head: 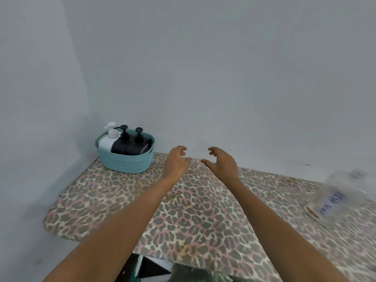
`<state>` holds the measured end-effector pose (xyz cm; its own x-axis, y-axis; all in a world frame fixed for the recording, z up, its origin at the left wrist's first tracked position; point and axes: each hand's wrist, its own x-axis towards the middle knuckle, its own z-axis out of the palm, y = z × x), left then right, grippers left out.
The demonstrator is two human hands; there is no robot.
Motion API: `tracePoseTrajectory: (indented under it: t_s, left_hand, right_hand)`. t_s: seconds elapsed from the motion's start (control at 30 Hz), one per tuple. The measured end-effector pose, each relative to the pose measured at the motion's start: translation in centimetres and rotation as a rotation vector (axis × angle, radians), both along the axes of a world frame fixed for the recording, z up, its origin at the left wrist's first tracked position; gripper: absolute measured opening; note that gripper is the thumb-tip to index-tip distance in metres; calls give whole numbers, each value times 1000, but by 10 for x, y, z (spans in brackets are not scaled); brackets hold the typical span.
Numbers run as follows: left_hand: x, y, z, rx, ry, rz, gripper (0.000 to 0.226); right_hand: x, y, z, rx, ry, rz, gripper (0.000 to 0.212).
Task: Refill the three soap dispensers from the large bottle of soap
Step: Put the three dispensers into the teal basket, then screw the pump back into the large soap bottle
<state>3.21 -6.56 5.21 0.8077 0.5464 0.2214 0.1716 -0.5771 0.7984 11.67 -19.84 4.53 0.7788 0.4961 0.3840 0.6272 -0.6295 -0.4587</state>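
Leopard-print tabletop, teal basket (far corner)

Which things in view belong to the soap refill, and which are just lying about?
For the job:
white dispenser, left black dispenser, right black dispenser, all in the teal basket
large clear bottle, blurred, at right
left hand, right hand, both empty

Just there:
the teal basket itself
leopard-print table
black-and-white thing below the table's near edge, unclear

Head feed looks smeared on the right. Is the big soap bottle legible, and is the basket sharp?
Head view: the large bottle at the right edge is motion-blurred, its label smeared; the blue basket and three dispensers are sharp; lighting is flat, without glare; left hand and right hand are clear.
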Motion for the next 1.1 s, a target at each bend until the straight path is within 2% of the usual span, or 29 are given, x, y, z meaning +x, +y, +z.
tracePoseTrajectory:
  t_s: [0.27,0.63,0.77,0.9,1.1]
  left_hand:
    - [37,-103,-15,-106,-32,-197,35]
    - [80,-227,-29,-156,9,-478,35]
    - [99,-265,-31,-154,34,-560,37]
    - [118,-298,-35,-163,51,-632,41]
    - [146,-332,-38,-287,153,-757,63]
  right_hand:
    - [0,-131,-29,123,29,-242,47]
    - [-3,-268,-36,354,-214,-585,26]
    - [2,-301,-44,456,-229,-697,24]
    - [11,-326,-53,569,-146,-706,37]
    - [35,-344,-60,624,142,-638,74]
